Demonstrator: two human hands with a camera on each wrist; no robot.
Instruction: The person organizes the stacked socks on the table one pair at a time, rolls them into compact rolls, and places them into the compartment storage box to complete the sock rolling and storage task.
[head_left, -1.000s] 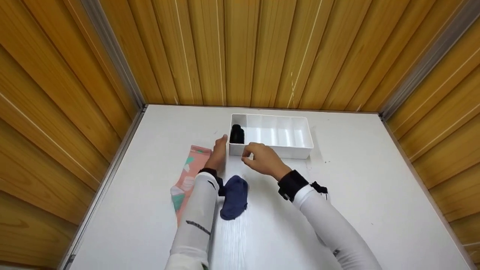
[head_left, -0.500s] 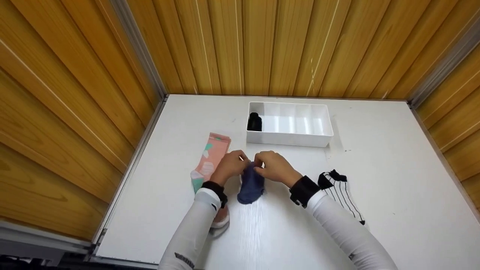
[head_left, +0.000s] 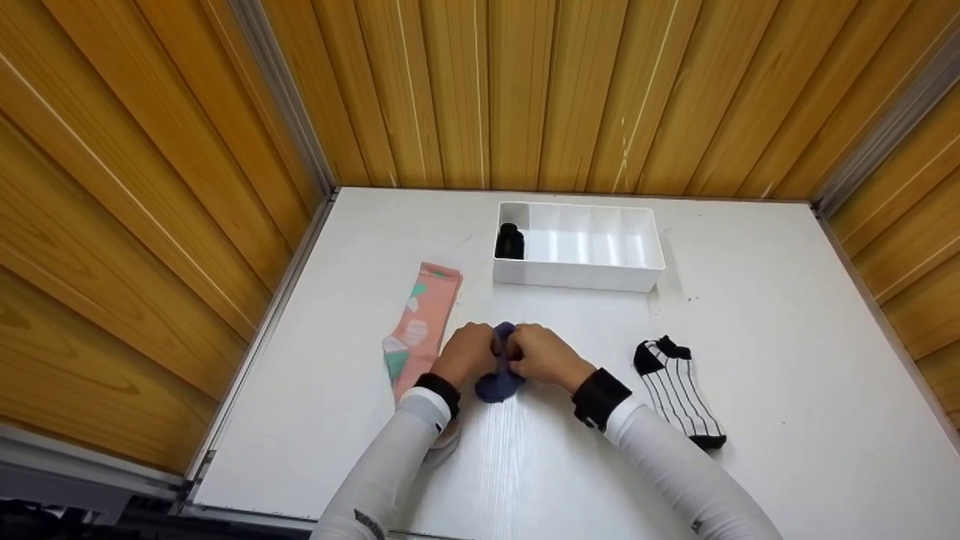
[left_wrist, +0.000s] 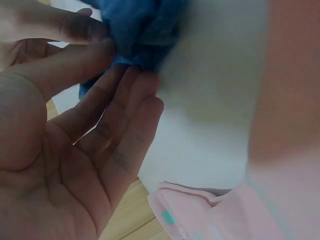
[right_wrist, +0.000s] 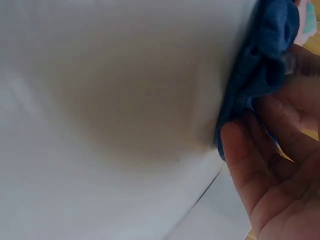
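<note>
A dark blue sock [head_left: 496, 388] lies on the white table, its upper part bunched between both hands. My left hand [head_left: 469, 354] pinches it from the left, thumb against fingertips. From the right, my right hand [head_left: 549, 355] pinches the same gathered fabric. The left wrist view shows the blue sock [left_wrist: 142, 30] crumpled at the fingertips of both hands. In the right wrist view, folds of the sock [right_wrist: 262, 60] stand up between thumb and fingers. Part of it is hidden behind the hands.
A pink patterned sock [head_left: 431, 307] lies left of the hands, and a grey sock [head_left: 442, 450] shows partly under the left forearm. A white striped sock [head_left: 682, 390] with black ends lies right. Behind stands a white divided box [head_left: 577, 276] holding a black bundle [head_left: 510, 241].
Both hands have come back from the box to the blue sock and taken hold of its upper end. The sock, flat before, is now gathered and shorter. The head view has shifted.
</note>
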